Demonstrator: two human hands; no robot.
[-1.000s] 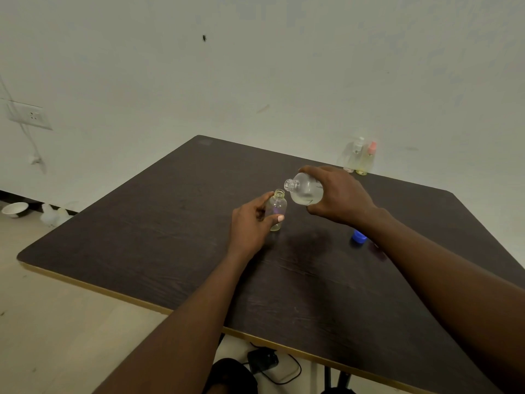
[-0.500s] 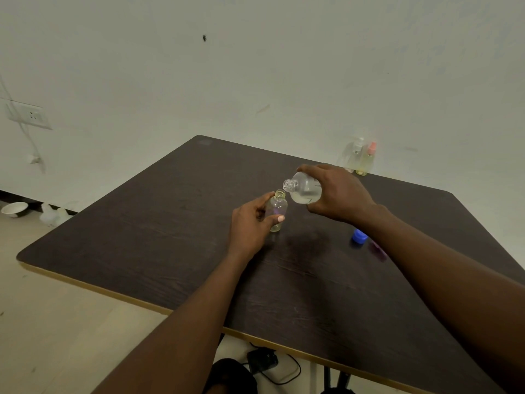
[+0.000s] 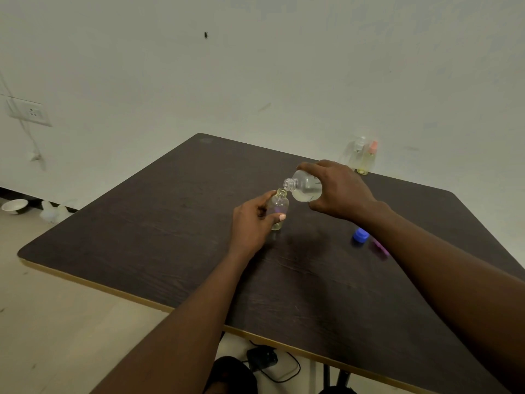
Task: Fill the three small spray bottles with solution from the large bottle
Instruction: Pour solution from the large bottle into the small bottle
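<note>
My left hand [image 3: 252,223] grips a small clear bottle [image 3: 278,207] that stands uncapped on the dark table [image 3: 142,228], with a little yellowish liquid at its bottom. My right hand [image 3: 338,191] holds the large clear bottle [image 3: 305,189] tipped on its side, its open neck just above and to the right of the small bottle's mouth. Two more small spray bottles stand at the table's far edge by the wall: one with a clear cap [image 3: 357,153] and one with a pink cap [image 3: 368,158], both holding yellowish liquid.
A blue cap [image 3: 360,235] and a purple spray top [image 3: 380,247] lie on the table to the right, partly behind my right forearm. A wall socket [image 3: 28,111] is at the left. A white bowl [image 3: 14,206] sits on the floor. A black adapter with cable [image 3: 262,358] lies under the table.
The large bottle in my right hand has shifted slightly left and down, bringing its neck closer to the small bottle's mouth. My left hand keeps the small bottle in place.
</note>
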